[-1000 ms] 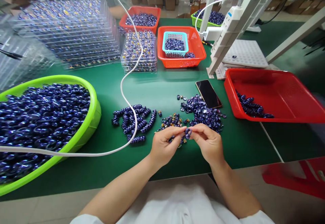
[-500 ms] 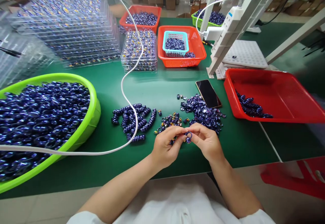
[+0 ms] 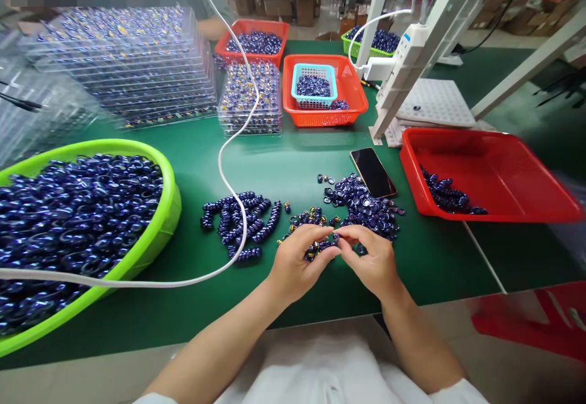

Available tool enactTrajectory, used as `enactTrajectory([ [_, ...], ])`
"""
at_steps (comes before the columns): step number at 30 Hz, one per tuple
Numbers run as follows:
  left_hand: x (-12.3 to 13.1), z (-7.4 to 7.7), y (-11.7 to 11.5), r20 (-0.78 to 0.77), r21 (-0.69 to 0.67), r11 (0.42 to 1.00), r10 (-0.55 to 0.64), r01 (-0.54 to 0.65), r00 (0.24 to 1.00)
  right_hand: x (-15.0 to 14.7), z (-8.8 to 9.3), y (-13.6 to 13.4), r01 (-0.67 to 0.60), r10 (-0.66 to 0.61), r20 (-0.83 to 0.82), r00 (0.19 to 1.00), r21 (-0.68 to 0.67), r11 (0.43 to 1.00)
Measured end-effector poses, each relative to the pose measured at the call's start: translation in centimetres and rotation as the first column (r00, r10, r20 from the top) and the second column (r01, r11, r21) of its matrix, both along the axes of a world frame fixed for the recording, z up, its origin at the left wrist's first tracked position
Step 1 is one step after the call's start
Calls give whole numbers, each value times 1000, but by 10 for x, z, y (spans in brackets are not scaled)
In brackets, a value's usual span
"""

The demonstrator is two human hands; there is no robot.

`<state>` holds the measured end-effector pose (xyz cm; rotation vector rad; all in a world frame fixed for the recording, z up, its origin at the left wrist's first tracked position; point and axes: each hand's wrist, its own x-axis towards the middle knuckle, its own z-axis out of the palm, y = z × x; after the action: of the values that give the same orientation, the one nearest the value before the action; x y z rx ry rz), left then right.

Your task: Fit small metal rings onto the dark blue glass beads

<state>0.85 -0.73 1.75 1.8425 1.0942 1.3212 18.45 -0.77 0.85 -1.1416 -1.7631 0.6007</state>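
1. Change: vs. 0.5 s ago, dark blue pc (image 3: 336,237) no longer hangs clear below the fingertips; now mostly hidden btwn them, only a sliver shows
2. R hand (image 3: 373,260): thumb + index look to be pinching the pc; L hand (image 3: 297,260): fingertips meet it from the other side, but we can't tell if they pinch or just steady it
3. Meaning: we'd judge the pc is being turned or worked in the grip, not put down; result can't be seen
4. Just beyond + left of grip: gold-and-blue pcs (image 3: 312,215), partly behind L hand; beyond + right: loose blue pcs (image 3: 366,205), next to phone (image 3: 373,172)
5. Further left of grip: stacked blue rings (image 3: 270,224), white cable (image 3: 220,163) across them, then green basket (image 3: 171,199), full of blue rings
6. Well right of grip: red tray (image 3: 499,166) w/ a few blue stacks
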Motion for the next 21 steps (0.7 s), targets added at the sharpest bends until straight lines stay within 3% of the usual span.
enactTrajectory([
  [2, 2, -1, 0, 6, -61, 998, -5, 6, 1000, -2, -2, 0, 10, -25, 103, 994, 139, 990],
  [4, 3, -1, 0, 85, -244, 969, -5, 26, 996, -4, -4, -1, 12, -54, 169, 984, 238, 971],
  [6, 2, 0, 2, 245, -486, 866, 0, 122, 970, -6, -4, -2, 14, -71, 194, 978, 281, 960],
  [8, -1, 1, 5, 410, -641, 717, 18, 275, 912, -6, -4, -3, 2, -55, 186, 981, 273, 962],
  [10, -4, 0, 9, 513, -691, 605, 25, 396, 858, -5, -3, -4, -31, -8, 171, 985, 226, 974],
  [13, -8, -1, 13, 566, -706, 528, 20, 472, 824, -3, -2, -4, -94, 62, 189, 980, 164, 982],
  [16, -9, -1, 14, 537, -719, 522, -1, 458, 844, -2, -3, -2, -116, 79, 232, 970, 154, 981],
  [21, -7, -1, 9, 437, -646, 673, -62, 360, 898, -4, -7, -3, -113, 69, 253, 965, 162, 980],
])
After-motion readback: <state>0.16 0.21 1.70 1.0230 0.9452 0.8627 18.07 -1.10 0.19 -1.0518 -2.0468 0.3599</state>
